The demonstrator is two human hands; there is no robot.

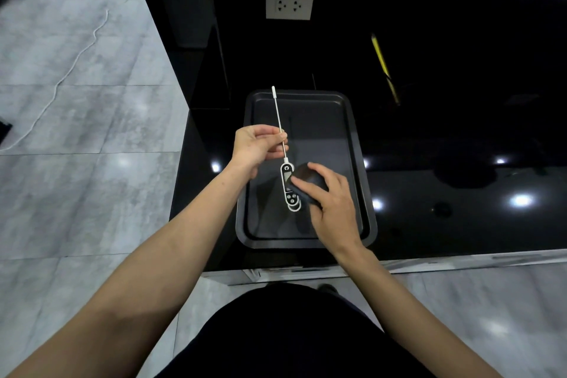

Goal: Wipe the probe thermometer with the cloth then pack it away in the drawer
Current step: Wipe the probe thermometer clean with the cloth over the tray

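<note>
A white cord (70,70) trails across the grey tiled floor (76,181) at far left, well clear of the glossy black counter (460,209) you stand at. Your left hand (256,147) pinches the thin metal stem of the thermometer (287,182) between thumb and fingertips, holding it above a dark tray (365,218) that sits on the counter's near left corner. The stem points away from you, its white-capped tip reaching past the tray's far rim; the black-and-white body with its display and buttons hangs toward you, clear of the tray floor. Your right hand (331,202) grips a bunched dark cloth (308,181) and presses it against the right side of the thermometer's body, fingers curled around the wad. A wall socket (289,4) is set in the black panel behind the tray. Farther right, a yellow streak (383,64) shows on the dark surface; what it is cannot be told.
</note>
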